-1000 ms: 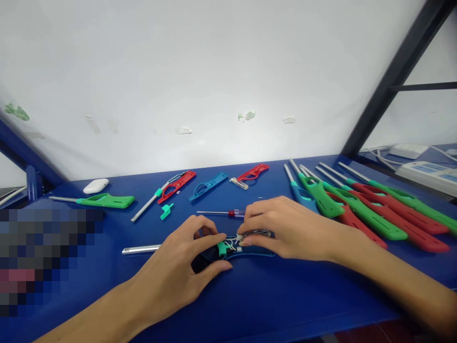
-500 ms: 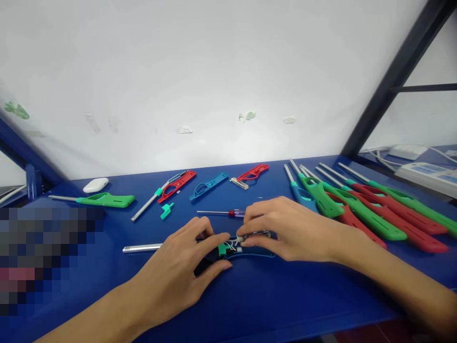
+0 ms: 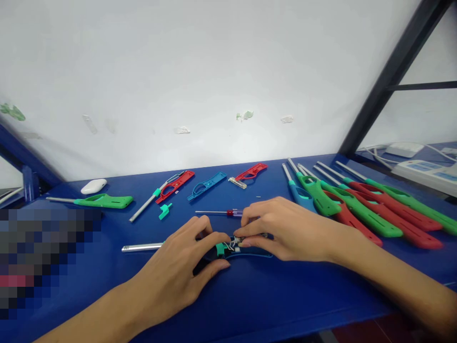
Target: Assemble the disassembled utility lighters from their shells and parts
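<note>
My left hand (image 3: 194, 257) is closed around the front of an opened blue gas lighter (image 3: 250, 253), which lies on the blue table with its metal tube (image 3: 141, 247) pointing left. A green trigger (image 3: 222, 248) and thin white wires show between my hands. My right hand (image 3: 274, 228) pinches a small clear fuel tank (image 3: 237, 239) by its valve end, over the lighter's handle shell. Most of the tank is hidden under my fingers. Just behind my right fingertips lies a screwdriver (image 3: 217, 212) with a red and purple handle.
Several assembled lighters (image 3: 364, 205) lie at the right. Behind my hands are a red half-shell with a tube (image 3: 174, 188), a blue half-shell (image 3: 209, 185), a red half-shell (image 3: 255, 170), another clear tank (image 3: 237, 183) and a loose green trigger (image 3: 164, 210). A green lighter (image 3: 110, 201) and white case (image 3: 94, 186) are left.
My right hand has brought the fuel tank slightly lower and further into the handle shell; less of it shows. My left hand keeps its hold. The view has shifted a little.
</note>
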{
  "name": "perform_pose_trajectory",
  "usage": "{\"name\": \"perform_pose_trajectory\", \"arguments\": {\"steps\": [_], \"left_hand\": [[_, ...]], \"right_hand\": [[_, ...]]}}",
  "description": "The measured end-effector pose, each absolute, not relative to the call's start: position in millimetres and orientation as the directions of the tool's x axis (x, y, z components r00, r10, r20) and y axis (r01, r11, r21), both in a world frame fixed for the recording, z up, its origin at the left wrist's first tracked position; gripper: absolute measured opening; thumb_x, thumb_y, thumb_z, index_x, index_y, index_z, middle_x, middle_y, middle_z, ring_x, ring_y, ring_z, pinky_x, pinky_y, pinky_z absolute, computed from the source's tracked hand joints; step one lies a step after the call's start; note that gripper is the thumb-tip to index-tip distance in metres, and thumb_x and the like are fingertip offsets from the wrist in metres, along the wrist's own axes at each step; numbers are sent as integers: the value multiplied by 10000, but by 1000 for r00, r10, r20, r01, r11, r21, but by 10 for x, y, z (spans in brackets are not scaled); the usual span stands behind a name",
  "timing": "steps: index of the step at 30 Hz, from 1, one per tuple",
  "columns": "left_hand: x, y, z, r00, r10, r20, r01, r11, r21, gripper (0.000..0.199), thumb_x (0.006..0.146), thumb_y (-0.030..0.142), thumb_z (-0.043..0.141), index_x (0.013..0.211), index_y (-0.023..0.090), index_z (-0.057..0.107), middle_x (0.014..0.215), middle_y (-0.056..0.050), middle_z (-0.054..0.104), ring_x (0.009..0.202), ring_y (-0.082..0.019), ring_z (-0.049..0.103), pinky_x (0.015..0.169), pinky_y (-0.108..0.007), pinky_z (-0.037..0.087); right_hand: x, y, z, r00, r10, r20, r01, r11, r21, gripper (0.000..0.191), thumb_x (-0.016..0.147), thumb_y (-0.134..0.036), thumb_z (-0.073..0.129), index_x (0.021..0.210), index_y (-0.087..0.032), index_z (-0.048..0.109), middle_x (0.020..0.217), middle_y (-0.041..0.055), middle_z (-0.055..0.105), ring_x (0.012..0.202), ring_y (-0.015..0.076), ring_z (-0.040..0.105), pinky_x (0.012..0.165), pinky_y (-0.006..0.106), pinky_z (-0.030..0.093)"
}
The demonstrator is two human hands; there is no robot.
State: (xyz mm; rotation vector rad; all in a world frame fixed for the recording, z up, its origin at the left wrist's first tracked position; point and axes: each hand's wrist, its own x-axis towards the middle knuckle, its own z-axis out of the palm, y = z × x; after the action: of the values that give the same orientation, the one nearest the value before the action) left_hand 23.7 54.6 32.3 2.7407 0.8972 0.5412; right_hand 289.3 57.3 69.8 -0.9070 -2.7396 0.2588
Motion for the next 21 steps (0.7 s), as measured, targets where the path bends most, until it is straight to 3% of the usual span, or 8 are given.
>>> {"name": "perform_pose_trajectory", "arguments": {"steps": [6,13,21], "left_hand": [[235,549,351,776,588,228,527,-803,278,363,1060,315,543,1419,359,557,1012,-18,520,893,-207,578,793,-390,543],[252,558,359,774,596,214,539,-797,273,373,1057,312,545,1425,364,574,1010,-22,514,880,-205,578,770,-383,538],[239,556,354,764,611,205,551,-784,286,395,1053,331,560,1445,374,550,1019,-19,517,902,-203,583,789,-374,542]], "right_hand": [[2902,570,729,-780,612,129,571,781,-252,228,1046,-228,578,1152,-230,779,991,29,723,925,182,663,779,318,464],[2911,584,698,-778,615,130,568,776,-274,218,1044,-317,611,1154,-237,781,983,20,699,883,166,652,752,302,448],[2911,582,723,-784,610,116,568,779,-264,209,1057,-254,574,1119,-226,772,984,13,697,892,162,653,757,302,449]]}}
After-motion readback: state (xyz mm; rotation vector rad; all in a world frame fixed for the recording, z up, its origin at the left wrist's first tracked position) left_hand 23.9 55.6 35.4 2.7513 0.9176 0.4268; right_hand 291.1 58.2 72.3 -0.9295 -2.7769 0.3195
